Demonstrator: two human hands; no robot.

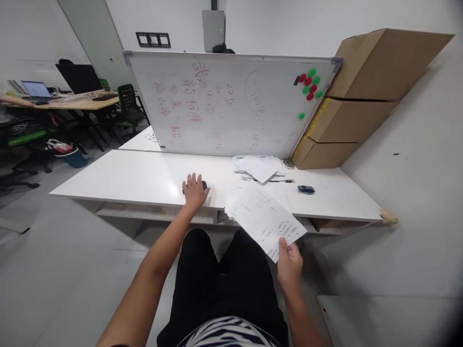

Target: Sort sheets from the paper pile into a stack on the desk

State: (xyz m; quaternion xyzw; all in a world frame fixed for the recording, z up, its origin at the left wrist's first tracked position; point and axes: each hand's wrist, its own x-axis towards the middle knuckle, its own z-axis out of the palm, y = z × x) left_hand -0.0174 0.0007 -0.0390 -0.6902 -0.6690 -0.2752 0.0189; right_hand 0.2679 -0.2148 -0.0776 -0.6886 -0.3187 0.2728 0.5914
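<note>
My right hand [290, 262] is closed on the near corner of a stack of printed paper sheets [262, 217], which juts out over the front edge of the white table [137, 176]. My left hand [194, 191] rests on the table near its front edge, fingers curled over a small black object [204, 185] that is mostly hidden. A second pile of papers [258, 166] lies further back on the table, with a black pen [280, 181] beside it.
A whiteboard [231, 103] with red writing and red and green magnets leans at the back of the table. Three stacked cardboard boxes [356, 96] stand at the right. A small dark clip [306, 189] lies on the table. Desks, chairs and a laptop [36, 90] fill the far left.
</note>
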